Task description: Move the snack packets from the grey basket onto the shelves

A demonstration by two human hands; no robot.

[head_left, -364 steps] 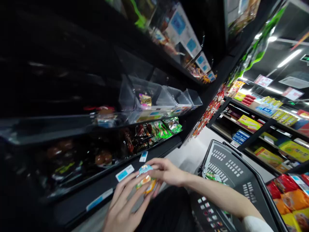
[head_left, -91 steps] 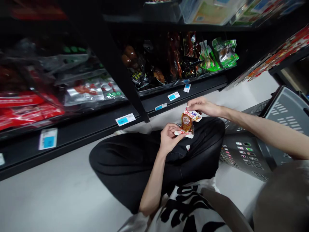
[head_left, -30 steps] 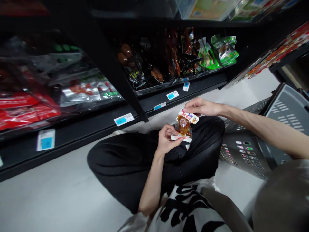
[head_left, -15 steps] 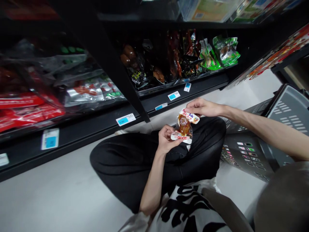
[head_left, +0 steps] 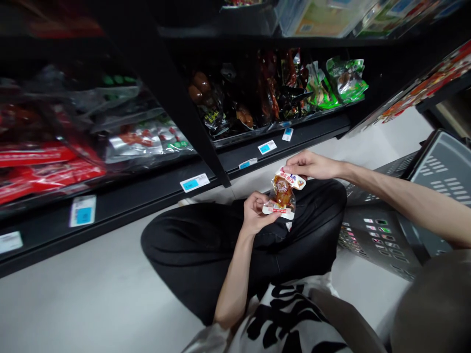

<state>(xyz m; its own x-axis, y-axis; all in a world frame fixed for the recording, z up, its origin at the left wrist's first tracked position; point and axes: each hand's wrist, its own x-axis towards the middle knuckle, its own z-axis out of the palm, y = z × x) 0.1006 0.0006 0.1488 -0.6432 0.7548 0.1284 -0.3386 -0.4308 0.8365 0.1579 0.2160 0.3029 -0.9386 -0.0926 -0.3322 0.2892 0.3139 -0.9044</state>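
A small clear snack packet (head_left: 283, 195) with a brown piece of food inside and white, red-printed ends is held over my lap. My left hand (head_left: 254, 213) pinches its lower end. My right hand (head_left: 311, 164) pinches its upper end. Both hands are closed on the packet, above my black trousers (head_left: 206, 255), in front of the bottom shelf.
A black store shelf (head_left: 154, 189) with blue price tags runs along the left, holding red, silver, dark and green snack packs (head_left: 346, 81). A grey shopping basket (head_left: 401, 235) stands on the floor at my right. Pale floor (head_left: 81, 299) lies at the lower left.
Both hands keep their hold on the packet, which has turned slightly between them. The view has shifted a little to the left. Twelve seconds ago the hands held a different, orange-and-green packet.
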